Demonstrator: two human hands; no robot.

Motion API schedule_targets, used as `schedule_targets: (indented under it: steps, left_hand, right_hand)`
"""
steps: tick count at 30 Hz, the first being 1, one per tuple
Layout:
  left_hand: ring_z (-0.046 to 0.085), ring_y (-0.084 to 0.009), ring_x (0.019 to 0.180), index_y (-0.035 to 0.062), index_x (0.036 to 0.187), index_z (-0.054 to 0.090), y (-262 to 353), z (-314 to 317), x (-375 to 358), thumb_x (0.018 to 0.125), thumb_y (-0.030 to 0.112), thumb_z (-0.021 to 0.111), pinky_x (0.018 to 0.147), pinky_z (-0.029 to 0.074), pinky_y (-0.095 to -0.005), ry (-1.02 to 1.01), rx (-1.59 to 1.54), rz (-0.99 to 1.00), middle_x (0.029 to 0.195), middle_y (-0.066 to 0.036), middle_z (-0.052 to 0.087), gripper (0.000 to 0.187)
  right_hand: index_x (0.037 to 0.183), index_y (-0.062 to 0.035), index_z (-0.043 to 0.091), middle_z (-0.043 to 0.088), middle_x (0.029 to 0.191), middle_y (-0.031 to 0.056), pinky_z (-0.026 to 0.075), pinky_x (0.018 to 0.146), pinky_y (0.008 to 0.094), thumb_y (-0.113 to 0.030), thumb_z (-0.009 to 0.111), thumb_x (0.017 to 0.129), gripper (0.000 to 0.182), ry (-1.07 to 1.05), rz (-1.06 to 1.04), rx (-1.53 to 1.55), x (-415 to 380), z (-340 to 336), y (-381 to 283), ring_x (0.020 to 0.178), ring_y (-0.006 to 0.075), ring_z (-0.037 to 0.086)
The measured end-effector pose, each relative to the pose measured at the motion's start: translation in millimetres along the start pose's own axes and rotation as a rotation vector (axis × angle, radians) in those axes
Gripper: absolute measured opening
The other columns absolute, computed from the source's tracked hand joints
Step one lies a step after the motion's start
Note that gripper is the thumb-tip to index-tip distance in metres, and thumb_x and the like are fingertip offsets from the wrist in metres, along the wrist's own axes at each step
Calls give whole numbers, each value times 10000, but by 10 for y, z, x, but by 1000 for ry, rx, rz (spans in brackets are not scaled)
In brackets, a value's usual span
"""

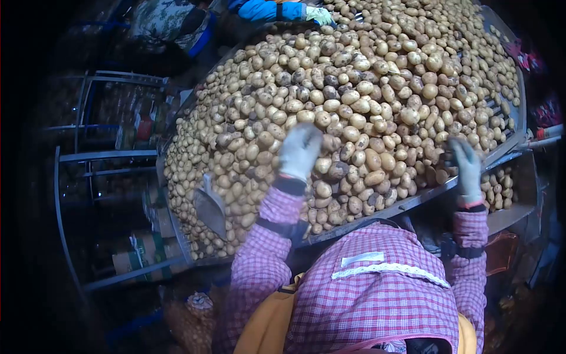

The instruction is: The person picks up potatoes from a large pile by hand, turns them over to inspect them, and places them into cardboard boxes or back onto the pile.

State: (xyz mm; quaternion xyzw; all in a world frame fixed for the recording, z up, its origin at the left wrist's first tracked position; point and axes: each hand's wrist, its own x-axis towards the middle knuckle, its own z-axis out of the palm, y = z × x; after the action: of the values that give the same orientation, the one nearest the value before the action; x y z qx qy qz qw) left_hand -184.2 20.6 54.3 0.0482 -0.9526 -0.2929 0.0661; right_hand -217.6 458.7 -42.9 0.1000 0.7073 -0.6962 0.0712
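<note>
A large heap of potatoes (365,121), mostly pale yellow with some dark, dirty ones, covers a metal-edged sorting table (407,203). My left hand (300,152), in a whitish glove, is over the middle of the heap. Motion smears its fingers, so their grip does not show; a blurred potato (331,143) lies just right of them. Over the near right rim is my right hand (467,171), also gloved. Its fingers curl inward around something dark that I cannot make out. Both sleeves are pink checked cloth with dark bands.
A metal scoop (210,209) lies on the potatoes at the left. Across the heap, another person's gloved hand (319,15) extends from a blue sleeve. Metal rails (109,156) stand at the left. More potatoes (498,187) sit in a lower compartment at the right.
</note>
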Motion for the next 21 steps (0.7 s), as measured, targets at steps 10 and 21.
schedule_targets:
  steps: [10,21]
  left_hand:
    - [561,-359,1243,125,1379,587,-536,256,595,800,146,684,1055,493,-444,-97,634,111,1364,-145,583,588]
    - [639,-328,1187,-13,1276,648,387,-42,-213,897,330,788,1024,511,-416,-124,-109,38,1290,-219,661,529]
  right_hand:
    - [1189,-24,736,746,997,17,518,765,235,-212,637,1021,271,-570,29,57,-51,1737,-180,876,73,632]
    - [1298,-50,608,718,1028,79,569,500,274,-336,543,1058,380,-784,606,501,-140,1971,-319,712,150,702]
